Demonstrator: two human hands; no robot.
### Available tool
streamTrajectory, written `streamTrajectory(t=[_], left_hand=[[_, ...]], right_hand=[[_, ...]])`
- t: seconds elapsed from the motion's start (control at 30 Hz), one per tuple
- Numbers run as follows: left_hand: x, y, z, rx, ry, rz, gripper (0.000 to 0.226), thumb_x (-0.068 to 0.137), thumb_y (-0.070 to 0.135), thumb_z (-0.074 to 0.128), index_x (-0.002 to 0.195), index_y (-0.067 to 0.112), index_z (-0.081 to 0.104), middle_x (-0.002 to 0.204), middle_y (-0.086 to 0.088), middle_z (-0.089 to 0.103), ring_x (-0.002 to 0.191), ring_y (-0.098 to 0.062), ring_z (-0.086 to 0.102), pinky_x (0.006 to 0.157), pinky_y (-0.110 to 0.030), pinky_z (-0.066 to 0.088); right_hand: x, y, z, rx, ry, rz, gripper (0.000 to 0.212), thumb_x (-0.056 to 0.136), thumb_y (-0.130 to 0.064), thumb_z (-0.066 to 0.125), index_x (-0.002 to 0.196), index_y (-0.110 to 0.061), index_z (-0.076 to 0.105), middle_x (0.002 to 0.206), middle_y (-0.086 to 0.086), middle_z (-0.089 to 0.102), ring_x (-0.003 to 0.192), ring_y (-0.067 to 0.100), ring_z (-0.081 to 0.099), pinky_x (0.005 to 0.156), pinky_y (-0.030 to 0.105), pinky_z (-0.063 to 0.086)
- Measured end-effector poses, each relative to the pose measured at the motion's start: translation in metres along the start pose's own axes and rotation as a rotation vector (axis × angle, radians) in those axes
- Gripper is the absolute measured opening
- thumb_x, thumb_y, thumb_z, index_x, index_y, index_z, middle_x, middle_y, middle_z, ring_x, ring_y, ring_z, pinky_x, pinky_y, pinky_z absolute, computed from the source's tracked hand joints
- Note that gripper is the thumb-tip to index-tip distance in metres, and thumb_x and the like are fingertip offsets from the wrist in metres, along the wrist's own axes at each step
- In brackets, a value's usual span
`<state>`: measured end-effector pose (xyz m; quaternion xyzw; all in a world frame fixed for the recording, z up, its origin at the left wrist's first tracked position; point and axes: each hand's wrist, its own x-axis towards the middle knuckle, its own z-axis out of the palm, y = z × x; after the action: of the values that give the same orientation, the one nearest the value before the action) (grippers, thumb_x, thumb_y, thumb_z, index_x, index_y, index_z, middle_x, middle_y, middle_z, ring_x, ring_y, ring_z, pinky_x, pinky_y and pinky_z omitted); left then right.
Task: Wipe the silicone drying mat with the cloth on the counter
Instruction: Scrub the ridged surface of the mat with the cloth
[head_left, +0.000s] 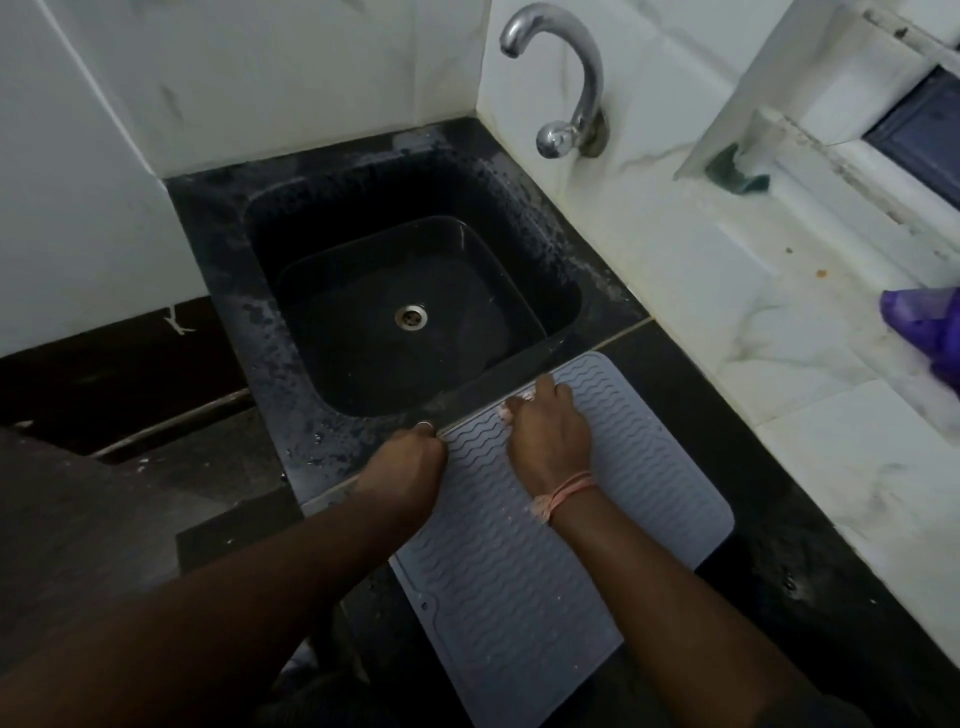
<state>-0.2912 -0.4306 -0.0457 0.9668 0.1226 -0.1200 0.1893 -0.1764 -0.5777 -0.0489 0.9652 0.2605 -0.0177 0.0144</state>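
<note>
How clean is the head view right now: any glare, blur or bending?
Head view: dim overall; the black sink loses detail in shadow; glare on the chrome tap; wide-angle bending curves the wall tile edges; the purple object at the right edge is blurred.

Both forearms are bare, with no sleeves in view. A pale orange-pink thread band (569, 491) is tied round the right wrist, its knotted ends loose.

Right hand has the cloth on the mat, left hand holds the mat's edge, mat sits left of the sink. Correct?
Not quite. The head view shows the mat to the right of the sink, not left. The rest stands: right hand presses the cloth on it, left hand holds its edge.
</note>
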Motion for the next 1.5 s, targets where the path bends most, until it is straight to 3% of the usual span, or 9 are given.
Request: streamTrajectory(t=[0.23, 0.5, 0.83, 1.03, 1.1, 1.23, 1.33, 1.43, 1.5], left_hand=[[0.005, 0.006, -0.005, 0.026, -0.043, -0.012, 0.022, 0.102, 0.014, 0.052, 0.117, 0.009, 0.066, 0.116, -0.009, 0.057, 0.102, -0.020, 0.061, 0.077, -0.024, 0.043], [0.017, 0.010, -0.006, 0.063, -0.093, -0.028, 0.019, 0.101, 0.019, 0.056, 0.114, 0.016, 0.069, 0.118, -0.006, 0.056, 0.103, -0.018, 0.061, 0.077, -0.023, 0.043], [0.019, 0.007, -0.002, 0.082, -0.106, -0.073, 0.022, 0.102, 0.018, 0.053, 0.118, 0.017, 0.068, 0.122, -0.006, 0.058, 0.104, -0.017, 0.063, 0.080, -0.023, 0.045], [0.018, 0.006, -0.004, 0.037, -0.094, -0.084, 0.017, 0.103, 0.020, 0.054, 0.114, 0.015, 0.066, 0.117, -0.005, 0.060, 0.098, -0.015, 0.061, 0.077, -0.022, 0.043], [0.015, 0.005, -0.008, -0.009, -0.104, -0.102, 0.018, 0.104, 0.021, 0.054, 0.116, 0.015, 0.066, 0.116, -0.004, 0.060, 0.096, -0.013, 0.059, 0.078, -0.022, 0.047], [0.004, -0.001, -0.016, -0.262, -0.087, -0.172, 0.022, 0.103, 0.023, 0.057, 0.119, 0.020, 0.072, 0.112, -0.002, 0.070, 0.090, -0.008, 0.061, 0.074, -0.018, 0.042], [-0.005, 0.005, -0.025, -0.716, -0.030, -0.266, 0.021, 0.101, 0.036, 0.062, 0.112, 0.025, 0.076, 0.107, 0.004, 0.075, 0.089, -0.007, 0.068, 0.074, -0.022, 0.049], [-0.005, 0.025, -0.039, -1.301, -0.215, -0.360, 0.025, 0.098, 0.040, 0.064, 0.111, 0.021, 0.075, 0.107, -0.003, 0.077, 0.099, -0.018, 0.072, 0.084, -0.035, 0.061], [-0.005, 0.034, -0.037, -1.439, -0.307, -0.337, 0.028, 0.095, 0.033, 0.071, 0.117, 0.016, 0.074, 0.112, -0.008, 0.077, 0.107, -0.024, 0.073, 0.094, -0.040, 0.060]], right_hand=[[0.044, 0.046, -0.012, -0.070, -0.022, 0.197, 0.017, 0.093, -0.016, 0.065, 0.107, -0.015, 0.074, 0.129, 0.011, 0.052, 0.113, 0.029, 0.053, 0.077, 0.037, 0.057], [-0.009, -0.018, -0.001, 0.066, -0.005, -0.012, 0.018, 0.090, -0.024, 0.068, 0.106, -0.019, 0.074, 0.129, 0.011, 0.053, 0.108, 0.026, 0.054, 0.073, 0.035, 0.056], [0.077, 0.092, -0.005, -0.006, 0.033, 0.256, 0.020, 0.096, -0.020, 0.061, 0.108, -0.009, 0.073, 0.123, 0.012, 0.054, 0.109, 0.029, 0.054, 0.075, 0.039, 0.057], [0.088, 0.101, 0.000, 0.018, 0.044, 0.303, 0.021, 0.096, -0.019, 0.063, 0.109, -0.006, 0.072, 0.125, 0.016, 0.053, 0.110, 0.034, 0.054, 0.075, 0.042, 0.055], [0.081, 0.101, -0.003, 0.203, 0.071, 0.407, 0.022, 0.098, -0.025, 0.062, 0.110, -0.011, 0.073, 0.121, 0.015, 0.055, 0.105, 0.034, 0.058, 0.078, 0.042, 0.055], [0.048, 0.098, -0.021, 1.001, 0.103, 0.498, 0.020, 0.102, -0.033, 0.056, 0.103, -0.025, 0.075, 0.103, 0.001, 0.074, 0.094, 0.015, 0.071, 0.073, 0.026, 0.056], [0.011, 0.074, -0.026, 1.636, -0.122, 0.601, 0.027, 0.108, -0.025, 0.046, 0.126, -0.020, 0.066, 0.118, 0.006, 0.074, 0.108, 0.023, 0.072, 0.090, 0.040, 0.060], [-0.026, 0.048, -0.021, 2.146, -0.365, 0.590, 0.032, 0.107, -0.017, 0.043, 0.131, -0.010, 0.063, 0.127, 0.017, 0.070, 0.117, 0.032, 0.069, 0.095, 0.047, 0.058], [-0.044, 0.030, -0.016, 2.281, -0.444, 0.585, 0.034, 0.104, -0.015, 0.045, 0.132, -0.005, 0.062, 0.129, 0.022, 0.068, 0.118, 0.035, 0.067, 0.093, 0.047, 0.058]])
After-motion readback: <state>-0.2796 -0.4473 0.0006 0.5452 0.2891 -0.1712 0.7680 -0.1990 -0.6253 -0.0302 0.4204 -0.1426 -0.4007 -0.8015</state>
